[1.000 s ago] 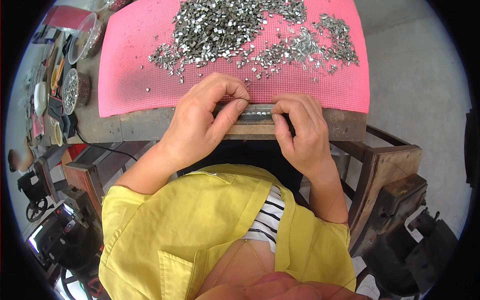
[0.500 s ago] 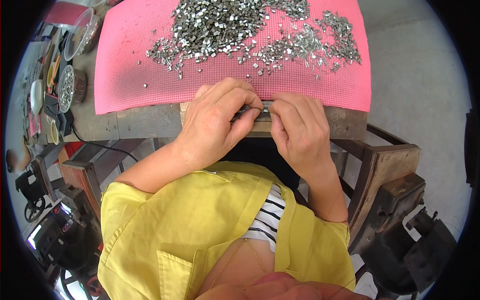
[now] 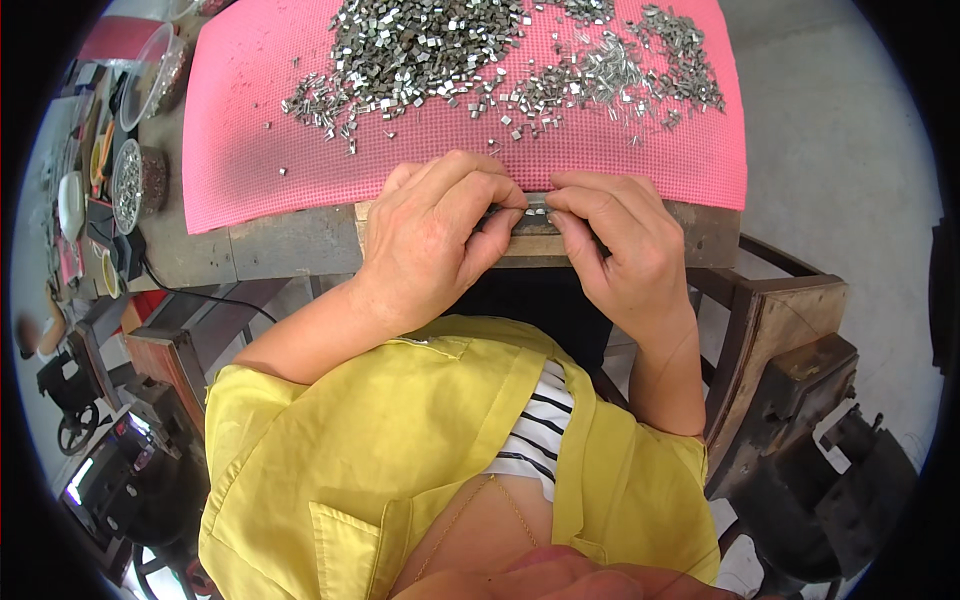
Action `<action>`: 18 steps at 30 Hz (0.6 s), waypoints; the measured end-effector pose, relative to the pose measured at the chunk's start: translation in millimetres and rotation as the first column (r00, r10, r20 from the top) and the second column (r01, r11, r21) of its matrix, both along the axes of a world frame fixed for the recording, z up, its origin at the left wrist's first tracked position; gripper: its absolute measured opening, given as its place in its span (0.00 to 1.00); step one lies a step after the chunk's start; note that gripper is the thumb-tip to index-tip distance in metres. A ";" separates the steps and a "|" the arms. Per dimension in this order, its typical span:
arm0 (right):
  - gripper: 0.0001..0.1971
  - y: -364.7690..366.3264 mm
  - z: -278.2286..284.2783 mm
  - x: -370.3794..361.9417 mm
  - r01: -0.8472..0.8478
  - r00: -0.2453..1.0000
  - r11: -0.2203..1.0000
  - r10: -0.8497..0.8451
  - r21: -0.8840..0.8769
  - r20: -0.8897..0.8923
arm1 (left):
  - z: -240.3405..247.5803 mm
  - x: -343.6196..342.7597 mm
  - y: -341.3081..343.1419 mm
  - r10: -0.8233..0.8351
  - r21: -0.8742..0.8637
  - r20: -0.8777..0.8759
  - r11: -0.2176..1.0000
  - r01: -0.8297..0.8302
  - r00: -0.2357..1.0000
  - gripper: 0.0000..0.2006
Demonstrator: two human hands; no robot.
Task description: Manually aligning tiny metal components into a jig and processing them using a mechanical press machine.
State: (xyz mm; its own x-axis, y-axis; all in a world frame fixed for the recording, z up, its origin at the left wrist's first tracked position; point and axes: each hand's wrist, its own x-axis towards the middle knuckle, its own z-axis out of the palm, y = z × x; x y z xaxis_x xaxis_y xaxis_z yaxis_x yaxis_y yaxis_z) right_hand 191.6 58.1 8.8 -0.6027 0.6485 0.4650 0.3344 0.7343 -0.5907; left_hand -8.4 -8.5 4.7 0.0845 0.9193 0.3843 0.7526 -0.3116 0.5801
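My left hand point(image 3: 428, 235) rests at the bench's front edge, thumb and forefinger pinched beside a narrow dark metal bar point(image 3: 530, 225). What that pinch holds, if anything, is hidden. Curled at the bar's right end, my right hand point(image 3: 632, 240) has thumb and forefinger tips close together; anything between them is too small to make out. A couple of tiny shiny metal pieces point(image 3: 536, 211) show on the bar between both hands. Beyond lies a large heap of small square metal pieces point(image 3: 425, 50) on a pink textured mat point(image 3: 260, 130). Thin silvery pieces point(image 3: 615, 65) are scattered to its right.
At the left stand round clear tubs point(image 3: 150, 180) of small metal parts, near hand tools and a black cable point(image 3: 205, 293). The wooden bench edge point(image 3: 285, 245) runs beneath the mat. Dark machinery point(image 3: 810, 470) stands at the lower right, more at the lower left.
My right hand has shifted slightly right and its fingers have drawn away from the left hand, uncovering more of the metal bar. My left hand stays nearly in place.
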 end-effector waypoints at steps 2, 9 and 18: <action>0.09 0.9 -0.6 0.5 -0.005 1.000 1.000 0.005 -0.002 0.002 | 0.4 0.5 0.1 0.003 -0.003 -0.018 1.000 -0.003 1.000 0.08; 0.09 2.0 0.0 2.5 -0.002 1.000 1.000 0.002 0.008 -0.002 | -6.6 5.1 0.2 0.007 0.155 -0.119 0.988 0.012 0.993 0.10; 0.09 -1.1 0.2 -0.3 -0.001 1.000 0.999 0.002 0.043 -0.004 | 1.0 -6.9 -6.6 -0.038 0.241 -0.297 0.964 0.114 0.954 0.15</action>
State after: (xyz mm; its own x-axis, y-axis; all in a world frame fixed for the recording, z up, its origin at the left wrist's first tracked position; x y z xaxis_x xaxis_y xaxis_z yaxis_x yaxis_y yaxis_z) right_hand 191.3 57.0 9.1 -0.6018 0.6267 0.4951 0.3311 0.7598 -0.5595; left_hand -15.3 -15.1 5.8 0.2914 0.7814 0.5518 0.8433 -0.4822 0.2375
